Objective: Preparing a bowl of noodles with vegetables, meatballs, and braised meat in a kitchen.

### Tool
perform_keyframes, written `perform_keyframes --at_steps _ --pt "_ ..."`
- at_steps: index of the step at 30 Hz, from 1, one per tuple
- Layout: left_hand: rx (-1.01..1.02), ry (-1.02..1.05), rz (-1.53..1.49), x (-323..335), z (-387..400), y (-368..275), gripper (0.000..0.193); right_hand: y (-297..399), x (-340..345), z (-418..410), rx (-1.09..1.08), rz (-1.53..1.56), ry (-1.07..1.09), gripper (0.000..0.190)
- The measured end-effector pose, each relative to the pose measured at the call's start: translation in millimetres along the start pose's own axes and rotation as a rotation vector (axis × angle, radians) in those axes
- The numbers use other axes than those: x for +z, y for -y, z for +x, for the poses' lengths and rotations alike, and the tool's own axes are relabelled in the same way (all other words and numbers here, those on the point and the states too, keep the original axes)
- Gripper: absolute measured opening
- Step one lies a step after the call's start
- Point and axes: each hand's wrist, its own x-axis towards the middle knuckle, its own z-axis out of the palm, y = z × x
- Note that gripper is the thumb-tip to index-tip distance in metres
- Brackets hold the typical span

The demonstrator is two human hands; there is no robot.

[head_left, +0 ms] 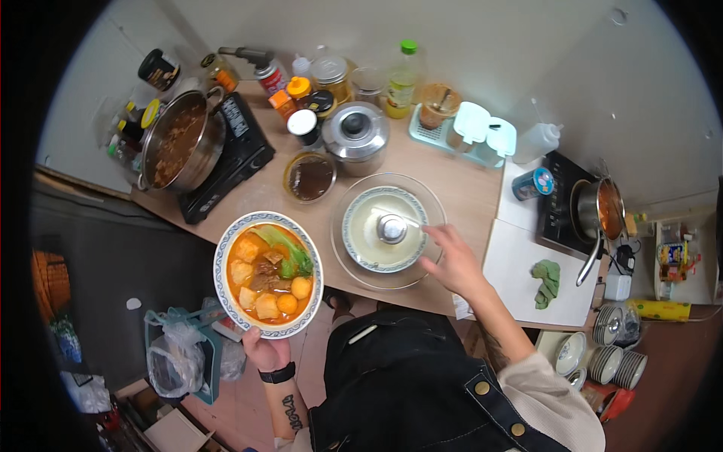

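My left hand (266,348) grips the near rim of a ceramic bowl (219,265) with a blue scroll border, held out beyond the table's front edge. Orange-red broth fills it, with meat chunks (265,277), bok choy (291,254), round balls (294,296) and pale fried-looking pieces. On the table to the right, a clear glass lid (339,257) with a metal knob (391,228) covers a second blue-bordered bowl (353,198). Over the lid's right part reaches my right hand (452,257), fingers apart and nothing in them; whether they touch the glass I cannot tell.
Behind stand a lidded steel pot (356,135), a bowl of brown sauce (309,176) and several bottles and jars. At left, a stew pot (181,141) sits on a portable stove (237,150). A saucepan (590,209) occupies the right-hand cooktop (556,192), near a green cloth (545,283).
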Motion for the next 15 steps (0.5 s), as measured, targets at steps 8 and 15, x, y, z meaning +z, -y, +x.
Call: perform_keyframes --at_steps 8,15 --pt "-0.072 0.048 -0.045 -43.5 15.7 -11.9 0.080 29.5 59.5 72.1 -0.089 -0.372 0.257 0.026" --pt "-0.112 0.071 -0.066 -74.6 46.7 -34.1 0.082 156.6 -15.1 89.2 0.084 -0.308 0.332 0.024"
